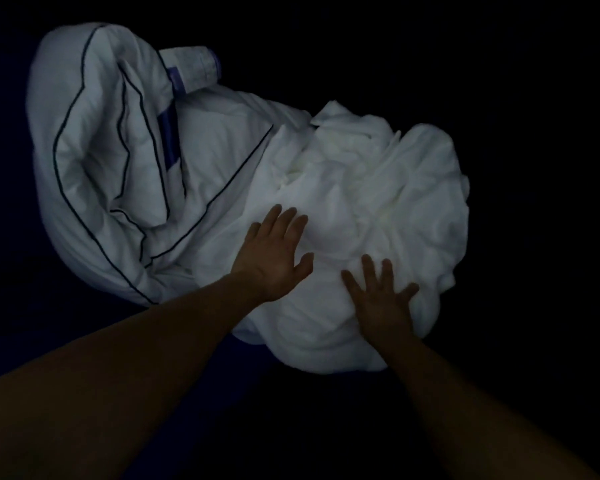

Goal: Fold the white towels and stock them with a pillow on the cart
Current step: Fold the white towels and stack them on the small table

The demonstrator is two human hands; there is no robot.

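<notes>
Left hand (274, 258), right hand (381, 301) flat on white towels (395, 188) beside pillow (94, 143)

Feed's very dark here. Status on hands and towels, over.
Both hands open: left hand and right hand flat on crumpled white towels. Nothing folded yet. Piped pillow lies beside the heap; surroundings too dark.

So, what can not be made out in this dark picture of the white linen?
Head view:
1. Surface under the crumpled white cloth pile: lost in darkness; no cart visible.
2. Number of towels: folds merge.
3. The clear bottle-like object with purple band: partly behind the white pillow with dark piping; print blurred.
4. Cloth under the flat left hand and right hand: covered by them.
</notes>
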